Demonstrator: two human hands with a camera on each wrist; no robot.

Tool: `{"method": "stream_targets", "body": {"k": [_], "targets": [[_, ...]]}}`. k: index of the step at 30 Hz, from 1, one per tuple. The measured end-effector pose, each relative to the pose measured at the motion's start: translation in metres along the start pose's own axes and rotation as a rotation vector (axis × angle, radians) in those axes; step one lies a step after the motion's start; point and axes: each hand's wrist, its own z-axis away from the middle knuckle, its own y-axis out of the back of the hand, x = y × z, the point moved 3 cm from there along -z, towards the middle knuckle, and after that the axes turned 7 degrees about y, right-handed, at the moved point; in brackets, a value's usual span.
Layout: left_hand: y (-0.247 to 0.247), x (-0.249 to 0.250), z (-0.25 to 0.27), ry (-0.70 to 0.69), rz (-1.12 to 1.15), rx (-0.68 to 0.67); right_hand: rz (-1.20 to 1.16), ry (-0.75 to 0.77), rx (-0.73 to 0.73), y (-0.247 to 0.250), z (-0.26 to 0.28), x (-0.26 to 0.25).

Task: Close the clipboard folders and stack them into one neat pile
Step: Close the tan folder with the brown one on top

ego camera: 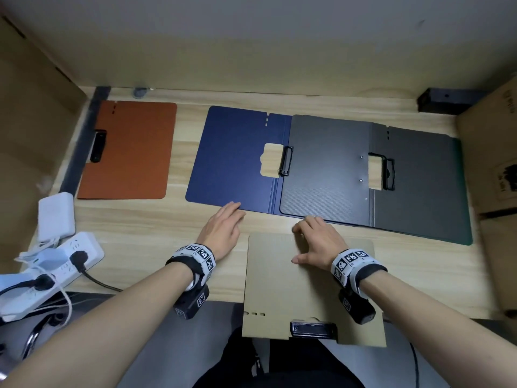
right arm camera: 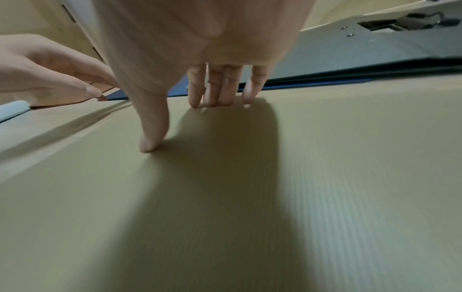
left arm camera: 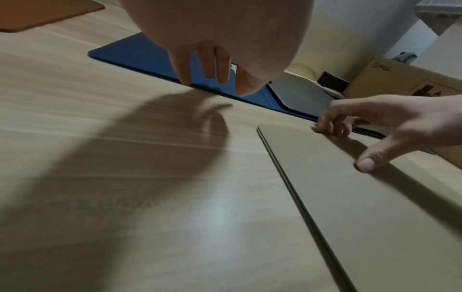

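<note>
At six o'clock on the desk (ego camera: 167, 217), the right hand (ego camera: 317, 242) rests spread fingertips on a closed tan folder (ego camera: 307, 292), while the left hand (ego camera: 223, 229), fingers relaxed, touches the open blue folder (ego camera: 232, 155) at twelve, likely next to be closed.

Green folder (ego camera: 464, 191): mostly covered by grey folder (ego camera: 391, 175), only an edge showing. Khaki folder (ego camera: 313, 289): near end overhangs desk (ego camera: 156, 219); box (ego camera: 500, 175) print unreadable.
</note>
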Motion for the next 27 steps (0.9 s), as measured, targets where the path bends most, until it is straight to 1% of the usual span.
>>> {"method": "stream_targets", "body": {"k": [4, 8, 12, 16, 20, 23, 27], "targets": [[-0.004, -0.005, 0.006, 0.056, -0.011, -0.028, 0.002, -0.055, -0.051, 0.002, -0.008, -0.004], [-0.008, -0.006, 0.01, 0.089, 0.003, -0.032, 0.026, -0.056, -0.1, 0.003, -0.016, -0.006], [-0.008, -0.001, 0.014, 0.116, 0.019, -0.043, 0.039, -0.078, -0.107, 0.006, -0.017, -0.008], [-0.006, 0.001, 0.015, 0.136, 0.05, -0.034, -0.031, -0.106, -0.097, 0.007, -0.013, -0.008], [-0.003, 0.004, 0.02, 0.131, 0.107, -0.013, -0.097, -0.16, -0.131, 0.008, -0.011, -0.008], [-0.003, 0.004, 0.023, 0.133, 0.141, -0.013, -0.167, -0.149, -0.155, 0.009, -0.013, -0.007], [0.002, 0.005, 0.027, 0.175, 0.171, -0.055, -0.199, -0.076, -0.2, 0.018, -0.013, -0.01]]}}
